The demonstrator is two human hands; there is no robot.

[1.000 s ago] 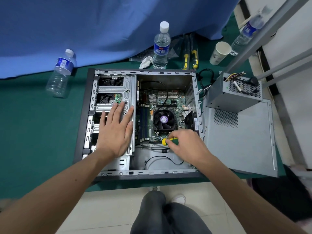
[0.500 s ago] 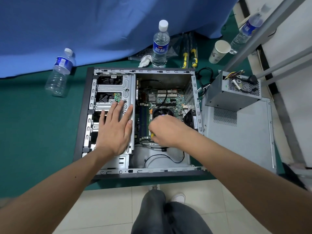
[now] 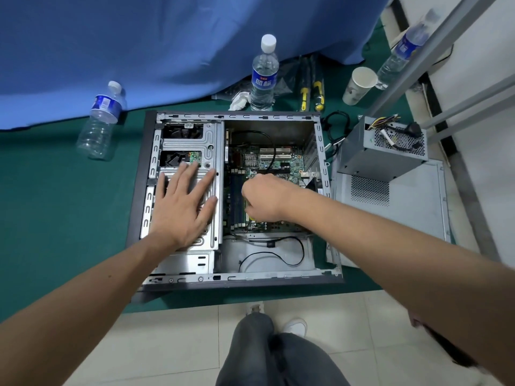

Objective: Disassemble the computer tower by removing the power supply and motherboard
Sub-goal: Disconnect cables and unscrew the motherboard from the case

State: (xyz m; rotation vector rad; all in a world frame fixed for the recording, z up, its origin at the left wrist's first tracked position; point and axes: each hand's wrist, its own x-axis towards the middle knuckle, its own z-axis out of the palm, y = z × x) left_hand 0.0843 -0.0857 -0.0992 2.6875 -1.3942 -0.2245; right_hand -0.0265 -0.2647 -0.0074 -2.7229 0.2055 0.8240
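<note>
Computer tower [image 3: 234, 284]: open, on its side on green mat [image 3: 61, 218]. Motherboard [image 3: 281, 162] inside; power supply [image 3: 381, 157] out (right, on side panel [image 3: 412, 218]). Left hand [image 3: 182, 207] flat on drive cage [image 3: 210, 146]; right hand [image 3: 264, 197] curled over board, contents indiscernible.

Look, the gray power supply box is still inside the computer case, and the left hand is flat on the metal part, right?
Not quite. The head view shows the power supply already out, sitting on the side panel to the right of the computer case. The left hand does lie flat on the metal drive cage.
</note>
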